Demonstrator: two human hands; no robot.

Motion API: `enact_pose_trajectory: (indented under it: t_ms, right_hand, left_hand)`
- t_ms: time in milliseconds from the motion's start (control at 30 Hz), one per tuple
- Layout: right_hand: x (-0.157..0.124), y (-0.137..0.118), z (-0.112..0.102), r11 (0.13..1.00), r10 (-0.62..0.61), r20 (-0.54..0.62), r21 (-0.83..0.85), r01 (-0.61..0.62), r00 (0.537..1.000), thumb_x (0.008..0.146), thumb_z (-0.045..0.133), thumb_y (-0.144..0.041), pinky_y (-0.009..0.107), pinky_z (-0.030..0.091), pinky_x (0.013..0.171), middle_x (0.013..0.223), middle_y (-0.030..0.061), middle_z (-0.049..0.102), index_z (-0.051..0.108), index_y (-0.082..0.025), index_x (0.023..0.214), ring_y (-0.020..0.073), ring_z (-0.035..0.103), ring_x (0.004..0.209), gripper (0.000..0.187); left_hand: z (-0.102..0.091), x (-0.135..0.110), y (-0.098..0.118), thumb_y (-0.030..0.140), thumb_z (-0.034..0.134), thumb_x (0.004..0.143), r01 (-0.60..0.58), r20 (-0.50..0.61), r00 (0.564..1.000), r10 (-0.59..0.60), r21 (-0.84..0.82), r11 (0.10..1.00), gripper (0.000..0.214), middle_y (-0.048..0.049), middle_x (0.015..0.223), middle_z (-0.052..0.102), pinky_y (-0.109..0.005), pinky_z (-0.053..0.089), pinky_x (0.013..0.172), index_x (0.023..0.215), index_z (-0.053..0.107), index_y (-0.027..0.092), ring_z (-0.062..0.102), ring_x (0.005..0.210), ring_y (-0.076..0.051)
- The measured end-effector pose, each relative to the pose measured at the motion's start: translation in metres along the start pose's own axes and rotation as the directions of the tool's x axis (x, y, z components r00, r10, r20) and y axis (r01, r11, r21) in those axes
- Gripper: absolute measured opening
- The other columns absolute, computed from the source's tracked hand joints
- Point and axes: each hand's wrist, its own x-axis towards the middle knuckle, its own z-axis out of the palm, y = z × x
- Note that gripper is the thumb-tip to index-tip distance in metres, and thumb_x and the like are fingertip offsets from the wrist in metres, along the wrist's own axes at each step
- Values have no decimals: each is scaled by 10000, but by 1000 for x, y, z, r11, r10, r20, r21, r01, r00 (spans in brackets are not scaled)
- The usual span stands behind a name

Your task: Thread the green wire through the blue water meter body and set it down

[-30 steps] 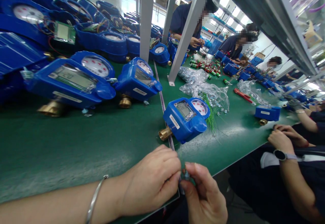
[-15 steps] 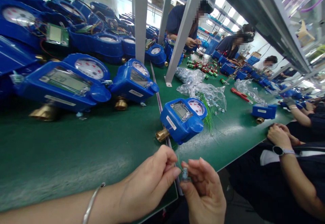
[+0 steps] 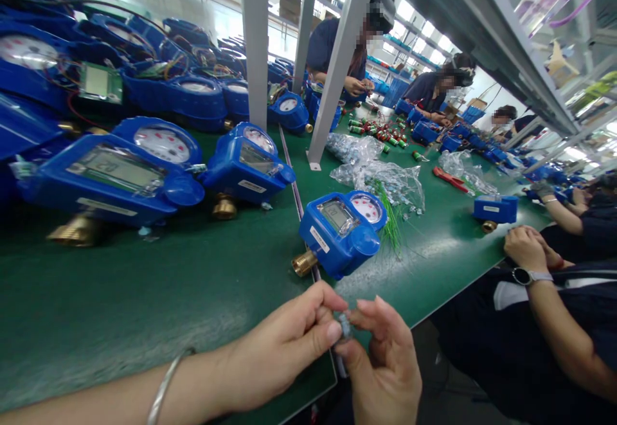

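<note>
My left hand [image 3: 301,341] and my right hand [image 3: 383,361] meet over the near edge of the green bench. Between their fingertips is a small pale-blue plastic meter seal [image 3: 345,326]. Right thumb and index finger pinch it, while my left thumb and forefinger close against its other side. Any wire on it is too fine to make out now. Just beyond my hands a blue water meter [image 3: 337,232] lies tilted, with a lit display, a round dial and a brass threaded end. Two more blue meters, one large [image 3: 116,174] and one smaller [image 3: 248,161], stand to the left.
Clear bags of pale-blue seals [image 3: 385,180] lie behind the meter, beside loose green wires [image 3: 389,222]. Red-handled pliers [image 3: 450,179] are farther right. Grey posts [image 3: 337,65] rise from the bench. Blue meters crowd the back left. A co-worker's hands [image 3: 527,248] are at the right edge.
My left fingers have come closer to the right hand and now touch the seal. The thin green strand seen by my fingers earlier no longer shows. The view has shifted slightly.
</note>
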Motion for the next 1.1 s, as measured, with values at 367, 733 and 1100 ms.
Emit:
enact_pose_trajectory:
  t_ms: [367,733,1100]
  right_hand:
    - [1,-1,4,774,-296,206,-521,361,933,859,484,-146,326,413,681,839,91,573,535,-138,1005,185,528,750,155]
    - [-9,-5,14,918,-112,176,-358,170,978,860,401,-139,295,394,647,744,42,558,538,-177,889,155,503,684,145]
    - [-9,-13,29,898,431,133,33,-438,893,877,406,-376,246,412,568,656,9,516,523,-186,775,128,496,604,245]
  left_hand:
    - [0,-1,1,496,433,849,28,-93,995,-26,22,999,337,26,706,410,-237,333,625,831,451,160,370,681,-121]
    - [-4,1,-4,429,497,849,-47,-94,995,43,-36,998,293,9,743,478,-240,370,664,835,520,137,428,702,-113]
    - [-5,1,-3,401,543,826,-107,-324,932,163,185,977,230,-13,909,352,-292,367,862,855,677,217,397,885,-154]
